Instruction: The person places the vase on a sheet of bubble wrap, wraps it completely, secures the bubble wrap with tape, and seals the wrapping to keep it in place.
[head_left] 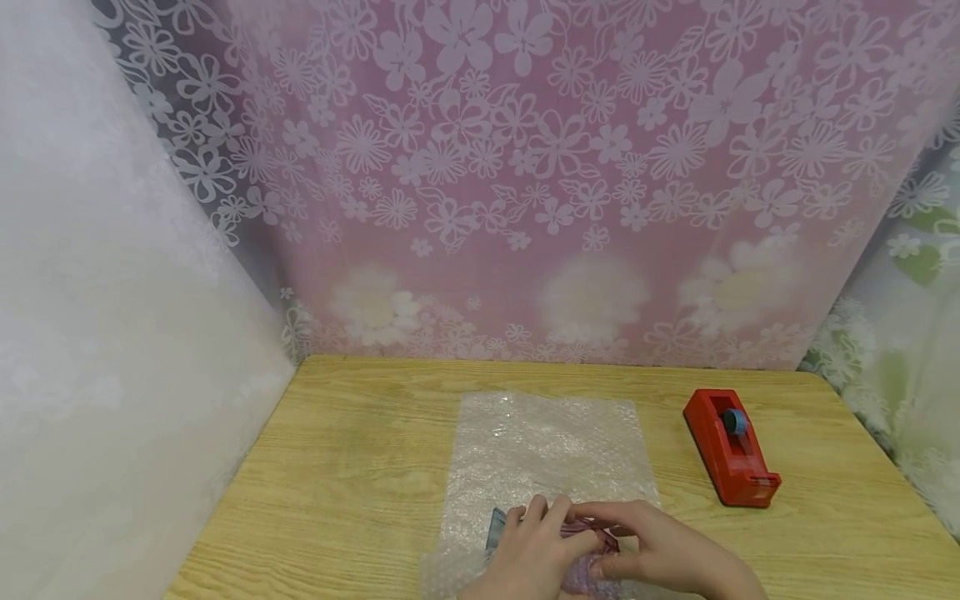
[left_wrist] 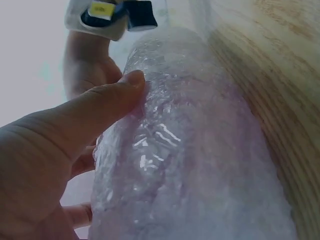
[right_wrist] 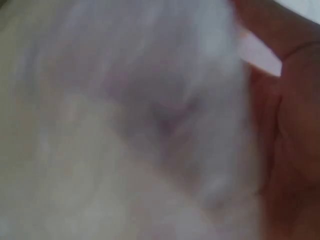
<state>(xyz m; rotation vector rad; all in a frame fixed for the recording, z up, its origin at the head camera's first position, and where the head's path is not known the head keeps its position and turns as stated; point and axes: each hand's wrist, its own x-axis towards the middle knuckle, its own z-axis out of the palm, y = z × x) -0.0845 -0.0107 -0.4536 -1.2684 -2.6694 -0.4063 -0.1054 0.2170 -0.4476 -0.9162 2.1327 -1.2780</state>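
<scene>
A clear bubble wrap sheet [head_left: 555, 442] lies flat on the table, its near part folded up around a purplish-pink object [head_left: 591, 575]. My left hand [head_left: 528, 554] grips this bundle from the left, fingers over its top. From the other side my right hand [head_left: 660, 546] holds it, thumb on the near face and fingers at the far edge. In the left wrist view the wrapped bundle [left_wrist: 190, 150] looks long and rounded, with the left thumb [left_wrist: 120, 92] pressed along it. The wrap hides what kind of object is inside. A grey-blue end [head_left: 495, 529] shows beside the left fingers. The right wrist view is blurred.
A red tape dispenser [head_left: 731, 450] with a blue roll stands on the wooden table [head_left: 360, 467], to the right of the sheet. Behind the table hangs a pink flowered curtain [head_left: 465, 208]. White cloth [head_left: 135, 333] hangs along the left side.
</scene>
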